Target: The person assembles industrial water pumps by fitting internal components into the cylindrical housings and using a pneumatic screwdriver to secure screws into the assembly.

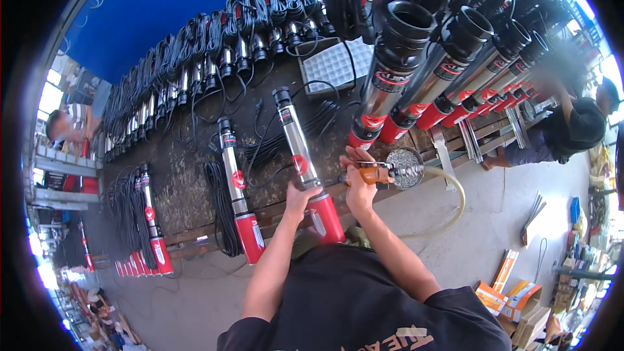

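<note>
My left hand (301,199) is closed around a long steel submersible pump (298,136) at the joint above its red lower end (326,220). This pump lies across the bench, its red end jutting over the near edge toward my body. Just to the right, my right hand (359,182) grips an orange pistol-shaped power tool (376,174). The tool's silver front end points right, over a round dish of small metal parts (411,158). A pale yellow hose (462,198) curves beside the dish; where it joins is hidden.
Another pump (231,162) with coiled black cable (220,208) lies to the left. Larger pumps (387,88) line the right, and rows of cabled pumps (209,68) the back. A white compartment tray (331,65) sits behind. One person (572,123) is far right, another (68,127) far left.
</note>
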The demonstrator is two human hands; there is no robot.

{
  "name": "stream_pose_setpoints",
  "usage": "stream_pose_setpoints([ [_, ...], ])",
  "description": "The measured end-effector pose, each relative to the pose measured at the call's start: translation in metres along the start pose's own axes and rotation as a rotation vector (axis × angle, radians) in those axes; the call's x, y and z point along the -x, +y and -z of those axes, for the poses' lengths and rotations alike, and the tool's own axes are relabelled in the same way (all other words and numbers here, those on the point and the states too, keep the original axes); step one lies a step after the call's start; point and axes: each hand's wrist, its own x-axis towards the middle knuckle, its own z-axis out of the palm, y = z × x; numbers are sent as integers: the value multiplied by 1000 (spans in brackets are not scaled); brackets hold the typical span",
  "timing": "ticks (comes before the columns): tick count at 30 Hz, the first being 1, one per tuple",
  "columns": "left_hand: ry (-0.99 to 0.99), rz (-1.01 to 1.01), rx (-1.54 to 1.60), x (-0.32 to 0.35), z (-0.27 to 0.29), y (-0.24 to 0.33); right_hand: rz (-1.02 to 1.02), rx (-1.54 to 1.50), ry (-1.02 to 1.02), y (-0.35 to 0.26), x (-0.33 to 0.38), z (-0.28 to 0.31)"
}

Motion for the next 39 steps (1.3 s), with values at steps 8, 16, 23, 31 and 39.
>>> stream_pose_setpoints([
  [8,-17,3,-5,-3,2,0,-39,-82,7,29,-6,-6],
  [16,6,7,-9,1,2,3,-43,-148,0,34,-7,-12],
  [23,0,10,-5,5,-2,11,16,-49,0,38,-10,-10],
  [31,-6,-6,-8,0,1,4,-41,-43,-45,30,-6,-14],
  [39,69,-28,-95,1,-2,4,4,-25,-58,47,-7,-3],
])
